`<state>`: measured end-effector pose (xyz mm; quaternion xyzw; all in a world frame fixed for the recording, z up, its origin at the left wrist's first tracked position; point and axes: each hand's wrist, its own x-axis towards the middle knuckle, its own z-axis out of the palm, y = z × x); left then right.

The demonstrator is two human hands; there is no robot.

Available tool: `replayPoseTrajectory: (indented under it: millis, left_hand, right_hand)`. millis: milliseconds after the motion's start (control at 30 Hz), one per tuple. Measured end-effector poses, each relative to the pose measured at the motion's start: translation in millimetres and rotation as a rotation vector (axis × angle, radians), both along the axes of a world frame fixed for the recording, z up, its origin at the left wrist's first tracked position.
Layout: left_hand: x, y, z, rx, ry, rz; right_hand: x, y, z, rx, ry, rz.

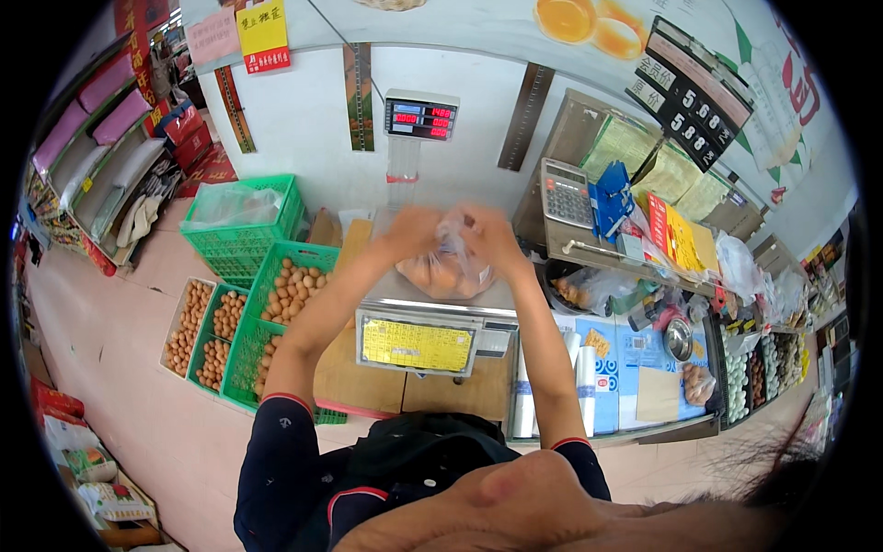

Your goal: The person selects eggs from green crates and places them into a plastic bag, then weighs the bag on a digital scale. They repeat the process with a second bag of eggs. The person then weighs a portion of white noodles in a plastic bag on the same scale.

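Note:
A clear plastic bag of eggs [445, 273] rests on the metal platform of a weighing scale [386, 288], straight ahead of me. My left hand [413, 230] is at the left side of the bag's gathered neck, its fingers closed on the plastic and smeared by motion. On the opposite side, my right hand [493, 241] grips the bag's top, with the fingers partly blurred. Brownish eggs show through the plastic in the lower part. The scale's pole carries a display with red digits [422, 116] behind the hands, and a yellow panel [416, 345] faces me.
Green crates [241, 345] of brown eggs and a white box of eggs [187, 327] stand left of the wooden table [368, 384]. At right, a shelf holds a calculator [567, 195]. Below it are plastic rolls [586, 386], a metal bowl [678, 339] and another bagged bundle [697, 383].

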<state>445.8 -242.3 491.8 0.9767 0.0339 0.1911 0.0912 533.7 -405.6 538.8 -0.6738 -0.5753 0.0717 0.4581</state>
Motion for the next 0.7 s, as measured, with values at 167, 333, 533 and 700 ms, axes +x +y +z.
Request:
replayPoseTrajectory:
  millis: [167,333,533,700]
  left_hand:
    - [-6,-33,-4,-0.251,-0.112,0.18]
    - [-15,-20,-19,-0.358,-0.268,0.045]
    - [-2,-7,-29,-0.591,-0.271,0.015]
    - [-8,0,-21,-0.466,-0.158,-0.134]
  right_hand:
    - [39,32,-67,0.187,0.431,-0.085]
    - [18,27,-69,0.16,0.678,0.063]
    - [12,15,-70,0.063,0.141,-0.151]
    - [11,15,-70,0.11,-0.15,-0.276]
